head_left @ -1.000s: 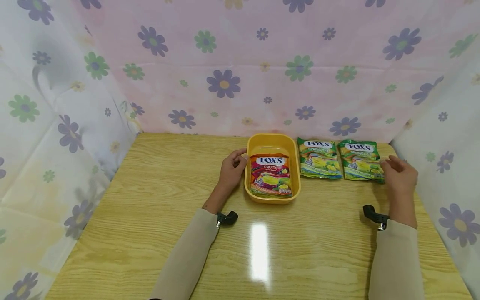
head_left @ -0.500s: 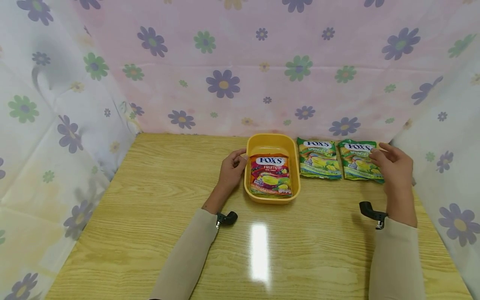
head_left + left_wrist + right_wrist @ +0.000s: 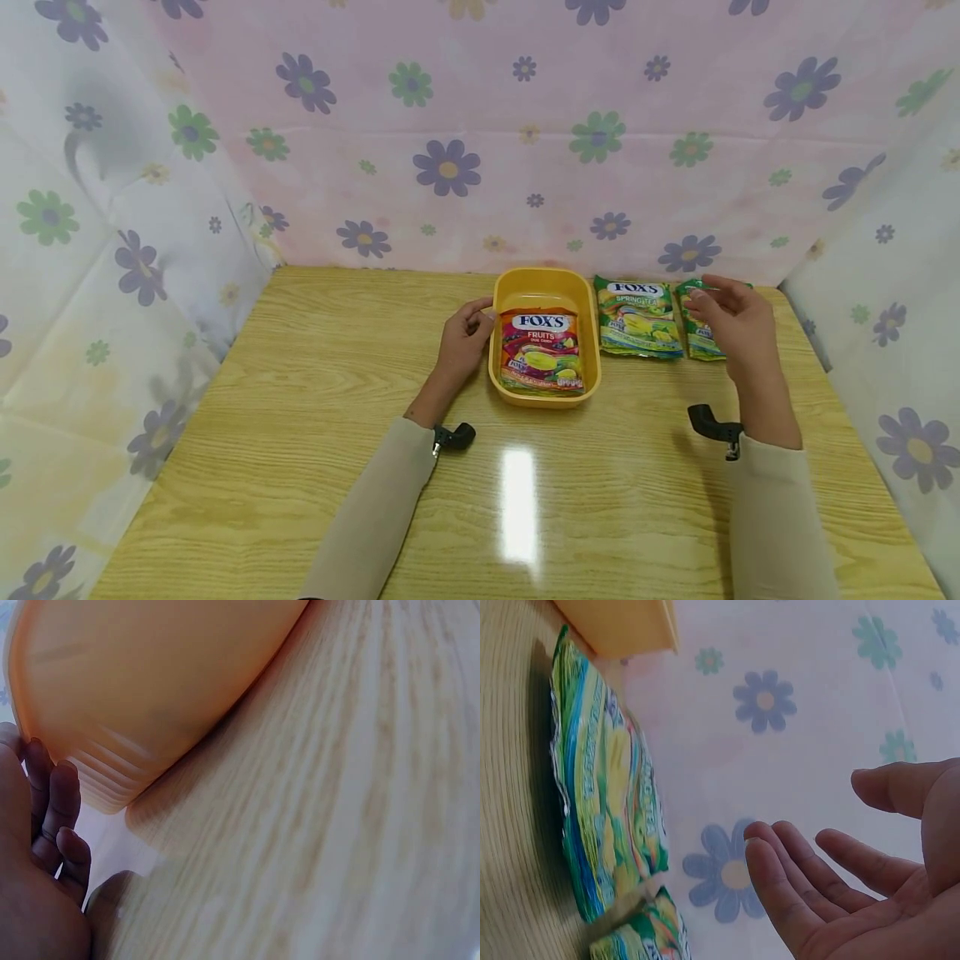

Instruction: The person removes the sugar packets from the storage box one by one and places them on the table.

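Observation:
My left hand [image 3: 461, 342] is at the left rim of a yellow plastic tub [image 3: 545, 402], its fingertips against the outer side. In the left wrist view, loosely bent fingers [image 3: 64, 799] meet the tub's wall [image 3: 135, 682]. Inside the tub lies a red Fox's Fruits candy packet [image 3: 542, 354]. Over the right green Fox's Spring Tea packet [image 3: 701, 343] hovers my right hand [image 3: 738, 329], partly covering it in the head view. The right wrist view shows that hand with thumb and fingers apart, holding nothing. Another green Spring Tea packet [image 3: 640, 321] lies between tub and hand.
All of this stands near the back edge of a wood-grain table [image 3: 360, 350]. A flowered cloth [image 3: 525, 167] hangs right behind it, with more at both sides. Black wrist cameras [image 3: 455, 437] sit on both wrists.
My right hand has moved left, from the right side of the right green packet to over it. My left hand, the tub and the packets have stayed put.

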A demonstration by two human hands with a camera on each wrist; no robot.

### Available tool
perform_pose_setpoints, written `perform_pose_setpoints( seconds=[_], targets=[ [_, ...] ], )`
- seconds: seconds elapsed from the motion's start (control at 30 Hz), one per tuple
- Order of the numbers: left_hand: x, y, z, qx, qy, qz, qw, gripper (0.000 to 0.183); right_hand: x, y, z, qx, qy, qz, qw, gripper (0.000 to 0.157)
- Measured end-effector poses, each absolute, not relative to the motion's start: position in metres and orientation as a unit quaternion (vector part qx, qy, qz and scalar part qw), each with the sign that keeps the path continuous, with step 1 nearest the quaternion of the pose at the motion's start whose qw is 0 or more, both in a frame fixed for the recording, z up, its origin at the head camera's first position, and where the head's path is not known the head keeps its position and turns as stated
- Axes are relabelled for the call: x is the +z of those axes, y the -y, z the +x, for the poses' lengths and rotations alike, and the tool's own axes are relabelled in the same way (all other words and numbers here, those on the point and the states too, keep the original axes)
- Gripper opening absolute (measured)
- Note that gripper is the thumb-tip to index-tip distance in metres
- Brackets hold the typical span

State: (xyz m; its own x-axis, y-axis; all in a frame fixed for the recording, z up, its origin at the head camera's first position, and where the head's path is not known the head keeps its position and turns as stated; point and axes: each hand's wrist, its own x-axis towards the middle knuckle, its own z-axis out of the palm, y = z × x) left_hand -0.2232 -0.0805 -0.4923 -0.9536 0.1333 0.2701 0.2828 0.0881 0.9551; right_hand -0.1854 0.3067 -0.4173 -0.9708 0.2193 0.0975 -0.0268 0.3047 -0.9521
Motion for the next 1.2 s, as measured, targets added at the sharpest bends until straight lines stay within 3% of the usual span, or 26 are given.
perform_pose_setpoints(
  seconds=[0.4, 1.2],
  targets=[
    [-0.522, 0.079, -0.239, -0.662, 0.736, -0.123, 0.072, 0.036, -0.412, -0.268, -0.182, 0.558, 0.827, 0.013, 0.068, 0.052],
    [-0.505, 0.079, -0.231, -0.660, 0.737, -0.131, 0.070, 0.036, -0.406, -0.208, -0.172, 0.508, 0.855, 0.100, -0.032, 0.048]
  ],
)
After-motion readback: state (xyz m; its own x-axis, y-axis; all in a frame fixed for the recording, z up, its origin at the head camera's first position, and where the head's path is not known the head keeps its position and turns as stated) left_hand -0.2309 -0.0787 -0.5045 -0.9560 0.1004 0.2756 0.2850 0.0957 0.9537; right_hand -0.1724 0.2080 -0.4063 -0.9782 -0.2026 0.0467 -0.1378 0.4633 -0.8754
